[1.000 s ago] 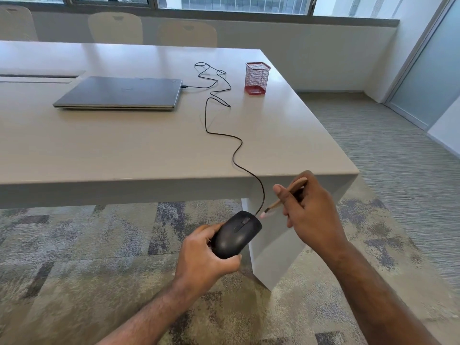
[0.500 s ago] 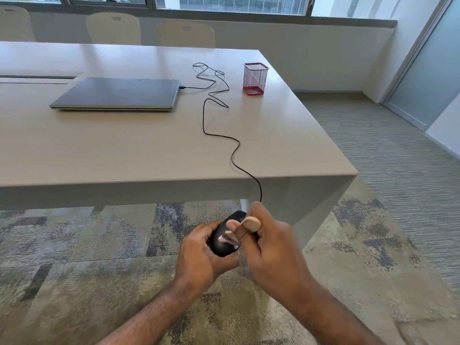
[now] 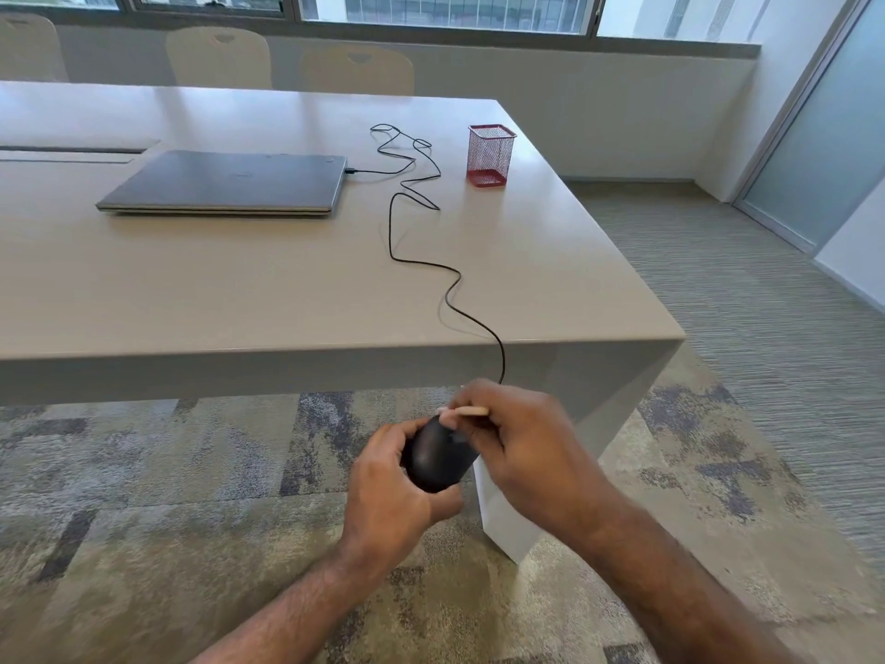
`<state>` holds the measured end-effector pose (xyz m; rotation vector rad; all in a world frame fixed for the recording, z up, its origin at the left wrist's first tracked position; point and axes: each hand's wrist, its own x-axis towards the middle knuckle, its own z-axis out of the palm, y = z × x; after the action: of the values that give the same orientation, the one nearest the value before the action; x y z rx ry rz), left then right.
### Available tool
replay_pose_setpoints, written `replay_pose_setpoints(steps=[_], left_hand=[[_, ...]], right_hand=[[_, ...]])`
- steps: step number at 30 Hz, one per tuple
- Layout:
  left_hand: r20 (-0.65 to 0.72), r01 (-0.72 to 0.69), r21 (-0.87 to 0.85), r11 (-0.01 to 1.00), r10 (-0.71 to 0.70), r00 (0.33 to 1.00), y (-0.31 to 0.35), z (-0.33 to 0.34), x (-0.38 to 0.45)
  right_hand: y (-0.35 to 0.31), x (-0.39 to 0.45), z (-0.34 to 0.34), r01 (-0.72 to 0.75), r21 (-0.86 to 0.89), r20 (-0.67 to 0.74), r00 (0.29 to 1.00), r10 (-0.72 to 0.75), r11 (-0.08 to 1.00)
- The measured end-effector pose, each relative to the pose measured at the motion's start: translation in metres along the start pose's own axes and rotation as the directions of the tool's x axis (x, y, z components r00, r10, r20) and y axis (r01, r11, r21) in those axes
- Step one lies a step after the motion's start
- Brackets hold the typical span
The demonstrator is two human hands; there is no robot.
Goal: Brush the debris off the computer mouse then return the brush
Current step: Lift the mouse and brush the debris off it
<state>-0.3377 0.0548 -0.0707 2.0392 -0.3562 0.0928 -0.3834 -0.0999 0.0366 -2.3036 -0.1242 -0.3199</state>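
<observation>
While left hand (image 3: 390, 491) gripped mouse (image 3: 438, 455) below surface (image 3: 239, 289) edge, right hand (image 3: 522, 448) pinched brush (image 3: 467, 412) against it, cable (image 3: 421, 261) trailing to laptop (image 3: 225, 182).

Beige conf table (image 3: 239, 289), patchy grey carpet (image 3: 143, 472), 3 chairs (image 3: 218, 57), windows (image 3: 431, 7), daylight, frosted glass door (image 3: 814, 160)

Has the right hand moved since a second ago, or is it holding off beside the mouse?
Yes. The right hand with the brush has swung left, away from below the table corner, onto the mouse held by the left hand.
</observation>
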Motion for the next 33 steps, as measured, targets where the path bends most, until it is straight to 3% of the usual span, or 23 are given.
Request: replay_pose_setpoints(steps=[8, 12, 15, 18, 24, 28, 31, 33], left_hand=[[0.021, -0.045, 0.135, 0.99, 0.043, 0.999, 0.0, 0.003, 0.002], [0.015, -0.001, 0.023, 1.0, 0.001, 1.0, -0.002, -0.001, 0.001], [-0.019, 0.031, -0.008, 0.999, -0.031, 0.999, 0.001, 0.0, 0.003], [-0.034, 0.034, -0.027, 0.999, -0.035, 0.999, 0.002, 0.001, 0.004], [-0.004, 0.064, -0.062, 0.996, -0.064, 0.998, -0.005, 0.003, 0.006], [0.006, 0.096, -0.089, 0.991, -0.096, 0.995, -0.005, 0.005, 0.005], [-0.005, 0.087, -0.093, 0.992, -0.087, 0.996, -0.002, 0.004, 0.004], [-0.021, 0.084, -0.097, 0.992, -0.087, 0.996, -0.001, 0.003, 0.004]], right_hand=[[-0.019, -0.01, 0.009, 0.111, 0.056, 0.155, 0.981, -0.118, 0.992], [-0.011, -0.004, -0.009, 0.121, 0.185, -0.081, 0.991, -0.108, 0.975], [0.001, 0.0, -0.015, 0.074, 0.059, -0.234, 0.97, -0.058, 0.995], [0.007, -0.008, -0.006, 0.024, 0.014, -0.236, 0.972, -0.02, 1.0], [-0.007, -0.021, 0.012, 0.054, 0.185, -0.137, 0.99, -0.028, 0.981], [-0.001, -0.018, 0.004, 0.048, 0.206, -0.272, 0.962, 0.01, 0.977], [0.007, -0.015, -0.003, 0.041, 0.051, -0.389, 0.921, -0.018, 0.998], [0.011, -0.017, -0.001, 0.0, 0.005, -0.382, 0.924, 0.002, 1.0]])
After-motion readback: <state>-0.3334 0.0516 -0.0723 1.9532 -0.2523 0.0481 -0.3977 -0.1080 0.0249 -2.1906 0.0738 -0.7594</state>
